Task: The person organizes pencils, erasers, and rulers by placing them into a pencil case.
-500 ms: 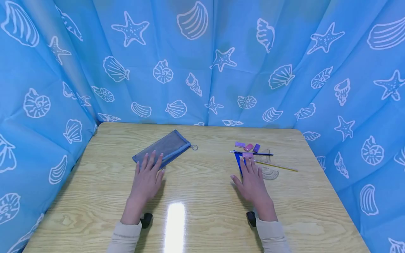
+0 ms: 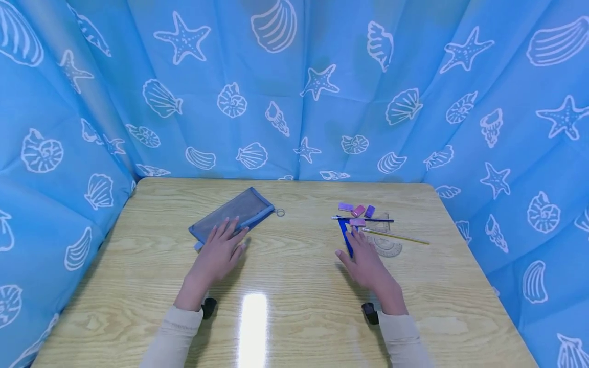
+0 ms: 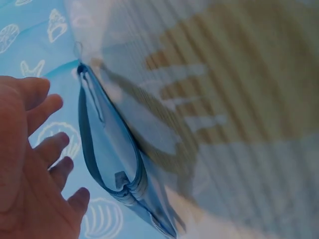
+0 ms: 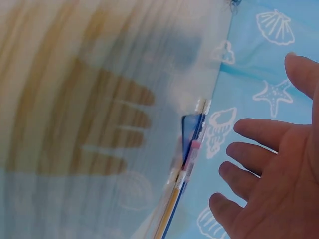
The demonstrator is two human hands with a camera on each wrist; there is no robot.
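A grey-blue mesh pencil case (image 2: 234, 207) with a zip and a ring pull lies at the left of the table. My left hand (image 2: 216, 258) hovers over its near edge, fingers spread and holding nothing. In the left wrist view the mouth of the case (image 3: 88, 144) gapes. My right hand (image 2: 365, 263) is held, fingers extended, above the near side of a blue set square (image 2: 344, 235). Around that lie a dark pencil (image 2: 379, 220), a yellow pencil (image 2: 402, 237), a clear protractor (image 2: 388, 249) and several small erasers (image 2: 357, 223) in pink and purple.
The wood-grain table (image 2: 294, 286) carries a bright light reflection near its front. A blue curtain (image 2: 276, 66) with white shells and starfish hangs behind it and along both sides.
My left hand has shifted slightly to the right over the pencil case. The right hand has drawn back a little, showing more of the set square. The head view has tilted slightly.
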